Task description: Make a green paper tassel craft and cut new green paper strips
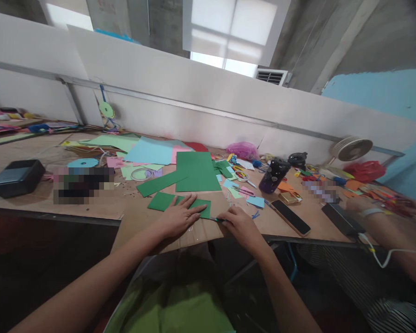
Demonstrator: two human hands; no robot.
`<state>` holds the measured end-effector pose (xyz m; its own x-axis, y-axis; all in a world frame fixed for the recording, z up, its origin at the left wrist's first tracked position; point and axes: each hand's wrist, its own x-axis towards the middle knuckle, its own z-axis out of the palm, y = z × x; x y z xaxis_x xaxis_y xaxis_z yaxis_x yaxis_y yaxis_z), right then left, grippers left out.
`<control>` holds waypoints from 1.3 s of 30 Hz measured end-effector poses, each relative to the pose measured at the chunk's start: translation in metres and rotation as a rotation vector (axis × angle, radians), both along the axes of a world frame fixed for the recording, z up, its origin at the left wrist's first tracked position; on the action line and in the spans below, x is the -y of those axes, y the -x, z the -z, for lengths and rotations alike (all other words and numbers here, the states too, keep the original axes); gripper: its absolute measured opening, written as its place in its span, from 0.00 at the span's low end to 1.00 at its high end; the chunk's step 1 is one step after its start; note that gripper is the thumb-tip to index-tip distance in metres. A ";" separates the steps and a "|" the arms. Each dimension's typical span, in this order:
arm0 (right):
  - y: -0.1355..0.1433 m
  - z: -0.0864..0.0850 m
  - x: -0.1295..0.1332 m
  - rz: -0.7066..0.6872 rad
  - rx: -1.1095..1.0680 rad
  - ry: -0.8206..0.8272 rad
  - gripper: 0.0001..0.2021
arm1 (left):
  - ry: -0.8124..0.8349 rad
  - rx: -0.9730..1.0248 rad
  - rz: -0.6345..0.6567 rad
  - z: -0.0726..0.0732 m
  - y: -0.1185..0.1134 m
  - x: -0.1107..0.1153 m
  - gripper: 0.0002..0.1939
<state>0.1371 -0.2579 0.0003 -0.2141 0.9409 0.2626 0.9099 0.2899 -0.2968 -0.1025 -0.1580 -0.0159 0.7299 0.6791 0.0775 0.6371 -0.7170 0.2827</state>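
My left hand lies with its fingers spread on a green paper strip, pressing it against the brown board. At the strip's right end, my right hand is closed round a thin dark tool, whose tip points left at the strip's lower right corner. Just beyond, a second green strip lies slanted, its right end overlapping a large green sheet. The tool's exact kind is too small to tell.
A phone, a dark tumbler and pink-handled scissors are to the right. Blue sheets lie behind; a black box stands left. Another person's arm reaches in at far right, near a fan.
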 end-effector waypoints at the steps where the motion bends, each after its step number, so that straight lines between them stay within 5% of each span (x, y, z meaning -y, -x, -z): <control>1: 0.000 0.000 0.001 -0.002 -0.003 0.000 0.12 | 0.018 -0.010 -0.003 0.000 0.000 -0.001 0.24; 34: 0.027 0.008 0.002 0.026 0.012 -0.040 0.12 | 0.042 -0.037 -0.015 0.001 -0.003 0.001 0.24; 39: 0.034 0.009 -0.001 0.034 0.029 -0.037 0.12 | 0.050 -0.081 0.002 -0.008 -0.001 -0.003 0.25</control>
<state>0.1028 -0.2571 -0.0089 -0.1902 0.9376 0.2911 0.9274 0.2688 -0.2600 -0.1012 -0.1555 -0.0078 0.7338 0.6792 -0.0155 0.6579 -0.7047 0.2654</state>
